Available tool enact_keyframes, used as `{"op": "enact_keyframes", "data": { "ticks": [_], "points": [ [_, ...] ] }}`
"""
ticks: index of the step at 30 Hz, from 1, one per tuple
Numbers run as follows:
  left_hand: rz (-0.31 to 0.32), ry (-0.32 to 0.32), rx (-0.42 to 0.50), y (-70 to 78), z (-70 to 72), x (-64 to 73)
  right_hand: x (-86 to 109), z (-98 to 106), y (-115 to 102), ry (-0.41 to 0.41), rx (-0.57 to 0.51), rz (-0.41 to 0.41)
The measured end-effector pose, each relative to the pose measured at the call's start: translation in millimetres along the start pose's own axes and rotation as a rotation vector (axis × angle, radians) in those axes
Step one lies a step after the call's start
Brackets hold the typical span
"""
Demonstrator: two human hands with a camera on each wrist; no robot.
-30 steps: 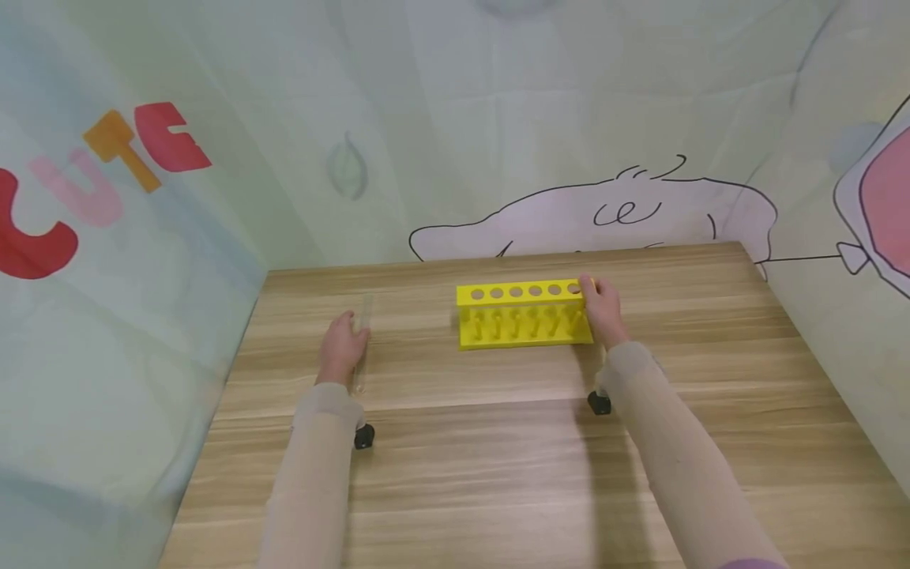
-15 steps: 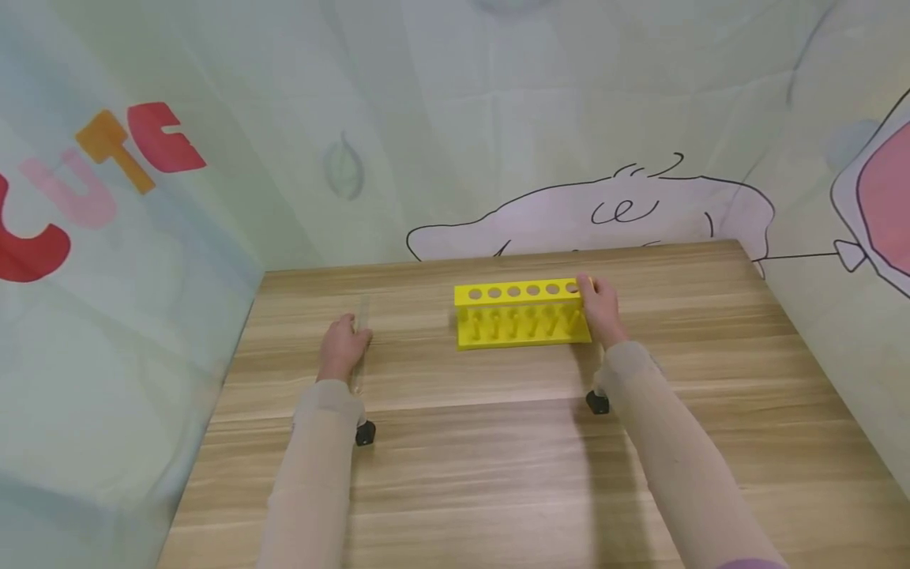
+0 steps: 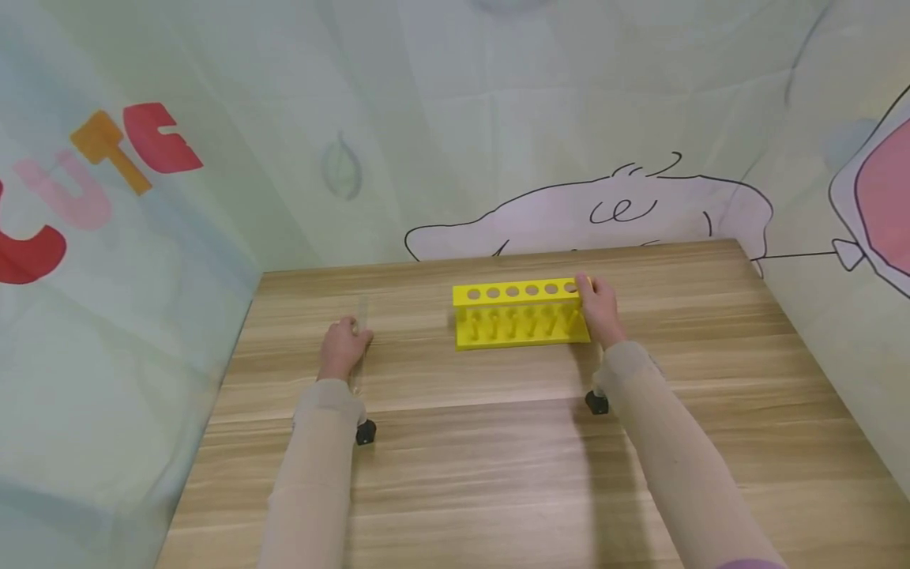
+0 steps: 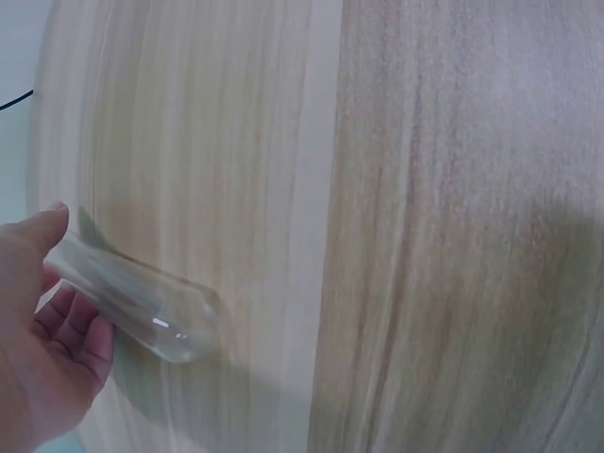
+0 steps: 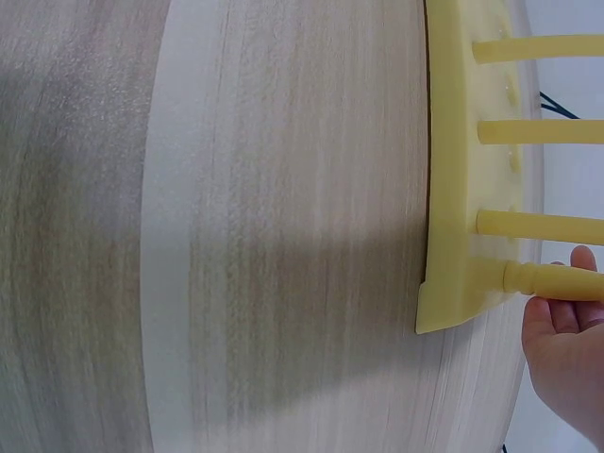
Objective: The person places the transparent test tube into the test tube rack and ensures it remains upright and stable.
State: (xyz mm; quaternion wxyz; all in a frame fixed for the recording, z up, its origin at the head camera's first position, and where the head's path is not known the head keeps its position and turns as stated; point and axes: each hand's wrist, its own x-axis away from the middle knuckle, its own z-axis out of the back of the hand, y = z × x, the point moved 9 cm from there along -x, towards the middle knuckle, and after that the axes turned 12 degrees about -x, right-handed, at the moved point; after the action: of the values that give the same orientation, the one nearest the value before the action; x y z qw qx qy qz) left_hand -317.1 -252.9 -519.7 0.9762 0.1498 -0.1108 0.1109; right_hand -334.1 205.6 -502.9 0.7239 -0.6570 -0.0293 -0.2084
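Observation:
My left hand [image 3: 344, 349] is at the left of the table, with a clear test tube [image 4: 156, 304] between thumb and curled fingers. In the left wrist view the tube's rounded, closed end points away from the palm, close to the wood. Its far part is hidden by the hand there. Toward the back middle stands a yellow test tube rack [image 3: 519, 300], with a row of round holes on top and pegs below. My right hand [image 3: 600, 312] grips the rack's right end. In the right wrist view its thumb and fingers surround the end post [image 5: 557, 280].
The wood-grain table [image 3: 455, 474] runs back to a pale printed cloth [image 3: 455, 118], which also hangs at the left side. A small black device [image 3: 366, 432] sits under the left wrist, and a similar black device [image 3: 597, 402] is under the right.
The head view has shifted very slightly. Both hands keep about the same places, the left at the test tube and the right at the rack's end.

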Motion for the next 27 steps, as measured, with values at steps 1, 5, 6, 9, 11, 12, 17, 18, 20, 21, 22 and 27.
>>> {"op": "enact_keyframes", "data": {
  "ticks": [1, 5, 6, 9, 11, 12, 17, 18, 20, 21, 22, 27],
  "points": [
    [-0.001, 0.000, 0.002, 0.3, 0.0, 0.0, -0.4, 0.4, 0.3, 0.003, -0.002, 0.000],
    [0.005, -0.007, 0.018, 1.0, -0.8, -0.5, -1.6, 1.1, 1.4, 0.009, 0.001, -0.005],
    [0.008, -0.008, 0.023, 1.3, -1.0, -0.6, -1.6, 1.0, 1.6, 0.009, 0.002, -0.008],
    [0.015, -0.010, 0.029, 2.1, -1.6, -0.8, -1.3, 0.6, 1.9, 0.007, 0.003, -0.014],
    [0.021, -0.012, 0.030, 2.3, -2.1, -1.1, -1.3, 0.5, 2.2, 0.007, -0.001, -0.017],
    [0.023, -0.012, 0.028, 2.3, -2.4, -1.3, -1.3, 0.6, 2.2, 0.008, -0.003, -0.017],
    [0.034, -0.016, 0.031, 1.3, -4.5, -1.9, -2.1, 0.5, 1.7, 0.004, -0.005, -0.005],
    [0.035, -0.019, 0.035, 1.3, -4.9, -2.1, -2.2, 0.4, 1.5, 0.002, -0.004, -0.002],
    [0.035, -0.023, 0.043, 1.7, -5.2, -2.1, -2.4, 0.3, 1.3, 0.001, -0.003, 0.005],
    [0.034, -0.025, 0.047, 2.1, -5.3, -2.2, -2.4, 0.3, 1.3, 0.001, -0.006, 0.006],
    [0.035, -0.026, 0.051, 2.1, -5.5, -2.5, -2.3, 0.2, 1.1, 0.000, -0.005, 0.009],
    [0.035, -0.027, 0.067, 1.4, -6.9, -4.3, -2.7, 0.4, 0.9, 0.006, -0.011, 0.011]
  ]
}}
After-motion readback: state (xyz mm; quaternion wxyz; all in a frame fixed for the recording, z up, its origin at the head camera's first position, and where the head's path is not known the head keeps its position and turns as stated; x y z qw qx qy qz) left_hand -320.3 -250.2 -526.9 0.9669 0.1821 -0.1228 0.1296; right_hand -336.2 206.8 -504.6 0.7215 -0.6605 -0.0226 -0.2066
